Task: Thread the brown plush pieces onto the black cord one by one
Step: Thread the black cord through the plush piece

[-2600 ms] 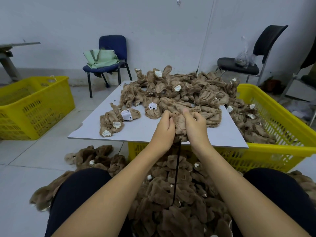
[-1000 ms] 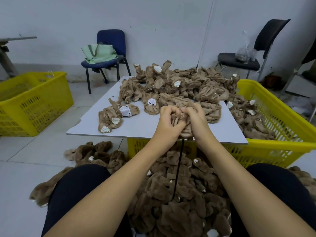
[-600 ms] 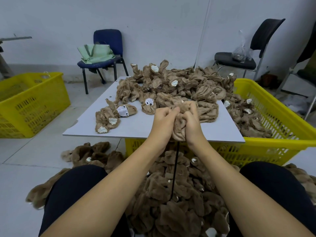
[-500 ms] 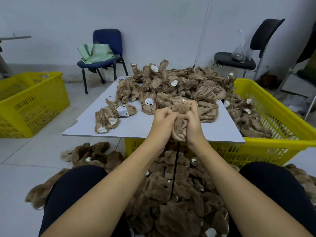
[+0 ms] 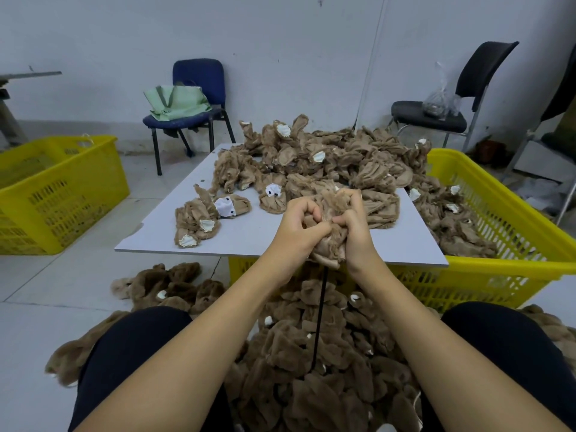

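Note:
Both hands bunch one brown plush piece (image 5: pixel 328 241) over the near edge of the white board (image 5: pixel 249 238). My left hand (image 5: pixel 299 222) grips its left side and my right hand (image 5: pixel 353 227) pinches its right side. The black cord (image 5: pixel 318 316) hangs straight down from under the piece into the heap of threaded brown plush (image 5: pixel 311 363) between my knees. The cord's top end is hidden inside the piece. Loose plush pieces (image 5: pixel 327 160) are piled at the back of the board, with a few pieces (image 5: pixel 199 222) lying at its left.
A yellow crate (image 5: pixel 511 244) with more plush stands under and right of the board. Another yellow crate (image 5: pixel 56 194) stands on the floor at left. A blue chair (image 5: pixel 193 116) with a green bag and a black chair (image 5: pixel 448 113) stand by the wall.
My hands have shifted their grip on the plush piece and parted slightly. The piece now sits a little lower over the cord.

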